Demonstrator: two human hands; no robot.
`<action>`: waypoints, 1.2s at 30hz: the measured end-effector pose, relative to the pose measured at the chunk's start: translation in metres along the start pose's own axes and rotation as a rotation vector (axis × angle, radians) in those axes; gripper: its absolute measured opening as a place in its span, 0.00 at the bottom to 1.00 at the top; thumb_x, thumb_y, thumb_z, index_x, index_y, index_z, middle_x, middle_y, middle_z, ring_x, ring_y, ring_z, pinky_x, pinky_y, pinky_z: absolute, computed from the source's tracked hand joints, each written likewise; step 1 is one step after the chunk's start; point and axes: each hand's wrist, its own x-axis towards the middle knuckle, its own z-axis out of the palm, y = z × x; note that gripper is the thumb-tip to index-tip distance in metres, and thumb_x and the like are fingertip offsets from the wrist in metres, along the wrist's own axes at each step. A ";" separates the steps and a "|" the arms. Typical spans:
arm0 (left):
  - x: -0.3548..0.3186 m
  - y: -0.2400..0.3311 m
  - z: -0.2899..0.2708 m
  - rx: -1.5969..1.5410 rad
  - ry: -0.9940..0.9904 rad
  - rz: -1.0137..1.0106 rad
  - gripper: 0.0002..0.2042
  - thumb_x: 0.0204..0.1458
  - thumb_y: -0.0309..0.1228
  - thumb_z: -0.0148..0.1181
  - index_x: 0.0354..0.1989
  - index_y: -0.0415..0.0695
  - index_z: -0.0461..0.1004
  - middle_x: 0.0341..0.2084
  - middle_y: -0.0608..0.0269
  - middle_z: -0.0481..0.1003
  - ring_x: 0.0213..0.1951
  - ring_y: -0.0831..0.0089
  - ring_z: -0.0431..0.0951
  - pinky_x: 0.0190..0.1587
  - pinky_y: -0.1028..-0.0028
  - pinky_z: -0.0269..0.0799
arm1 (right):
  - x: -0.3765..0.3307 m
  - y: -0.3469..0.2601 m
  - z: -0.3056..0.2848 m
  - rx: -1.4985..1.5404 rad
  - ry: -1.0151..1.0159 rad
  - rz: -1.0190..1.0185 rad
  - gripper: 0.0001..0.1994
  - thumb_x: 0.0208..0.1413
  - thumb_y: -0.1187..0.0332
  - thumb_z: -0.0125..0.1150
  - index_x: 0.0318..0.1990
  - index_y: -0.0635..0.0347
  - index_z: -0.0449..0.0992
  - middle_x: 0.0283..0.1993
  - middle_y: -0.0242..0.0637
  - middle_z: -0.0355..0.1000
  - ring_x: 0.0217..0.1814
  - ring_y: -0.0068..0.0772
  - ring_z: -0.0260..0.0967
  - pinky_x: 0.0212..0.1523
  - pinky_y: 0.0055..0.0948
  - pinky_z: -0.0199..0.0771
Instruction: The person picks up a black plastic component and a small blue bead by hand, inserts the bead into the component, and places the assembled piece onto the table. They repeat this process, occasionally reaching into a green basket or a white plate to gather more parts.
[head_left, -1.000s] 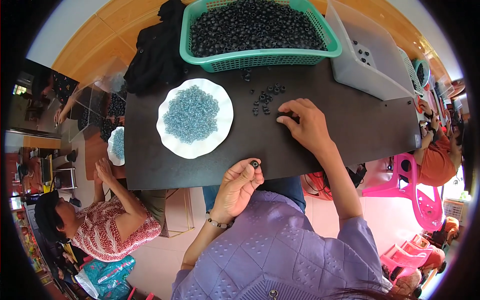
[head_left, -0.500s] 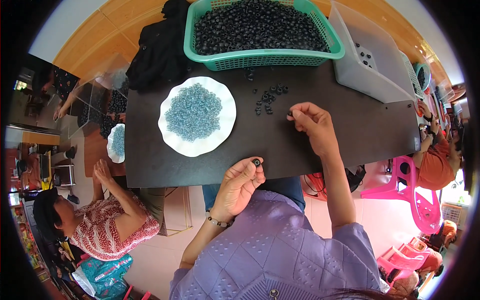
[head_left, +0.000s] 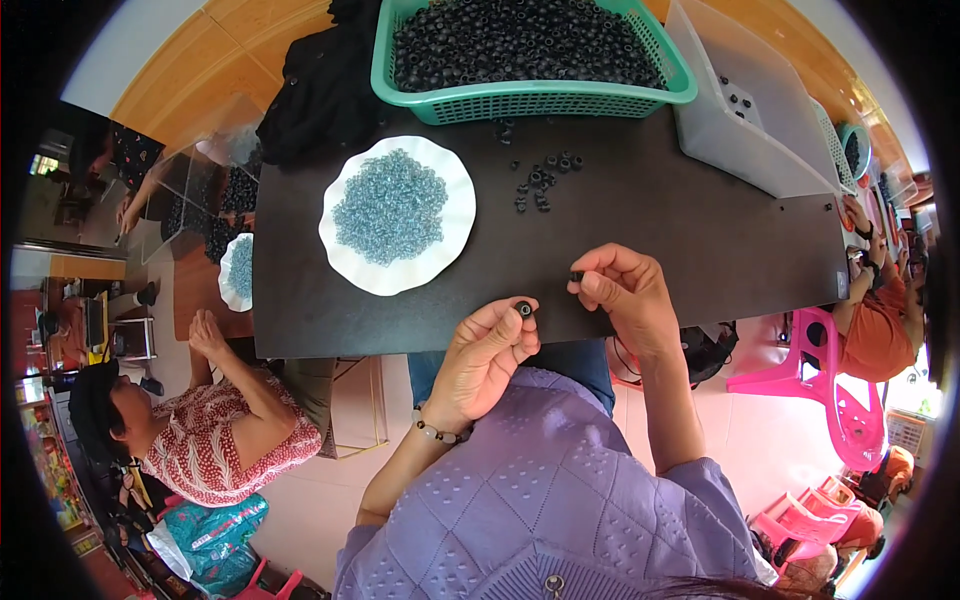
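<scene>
Bead (head_left: 525, 309) in left hand (head_left: 482, 358), near six o'clock edge of tabletop (head_left: 690, 235): black, rounded, hole showing, pinched between thumb and fingertips. Second bead (head_left: 576, 277), dark, at two o'clock from it, pinched in right hand (head_left: 635, 303); partly covered, hole hard to make out. Green basket (head_left: 535, 103) at twelve o'clock, cut off by upper edge.

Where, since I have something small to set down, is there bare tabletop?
The widest bare patch of the dark table lies right of the loose black beads, between the translucent bin and the right hand. A narrower strip separates the white plate from the near edge. The far side is crowded with the green basket and black cloth.
</scene>
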 end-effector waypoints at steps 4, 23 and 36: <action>-0.001 0.000 0.007 0.005 -0.008 -0.013 0.13 0.59 0.33 0.56 0.48 0.39 0.74 0.33 0.67 0.76 0.35 0.78 0.75 0.42 0.77 0.73 | -0.010 -0.002 0.011 -0.086 -0.005 -0.076 0.07 0.51 0.73 0.68 0.36 0.65 0.79 0.31 0.34 0.75 0.31 0.22 0.68 0.36 0.20 0.68; -0.007 -0.003 0.003 0.027 -0.041 -0.031 0.11 0.60 0.28 0.54 0.48 0.38 0.75 0.33 0.59 0.78 0.35 0.72 0.79 0.42 0.71 0.76 | -0.021 -0.030 0.026 -0.774 -0.155 -0.479 0.09 0.40 0.74 0.72 0.32 0.60 0.82 0.29 0.32 0.78 0.30 0.25 0.67 0.34 0.25 0.65; -0.008 -0.004 -0.004 0.109 -0.007 0.001 0.11 0.58 0.27 0.57 0.47 0.38 0.76 0.34 0.56 0.79 0.34 0.71 0.79 0.40 0.73 0.78 | -0.022 -0.032 0.028 -0.858 -0.197 -0.488 0.08 0.40 0.77 0.70 0.31 0.61 0.82 0.29 0.33 0.77 0.32 0.29 0.68 0.33 0.27 0.68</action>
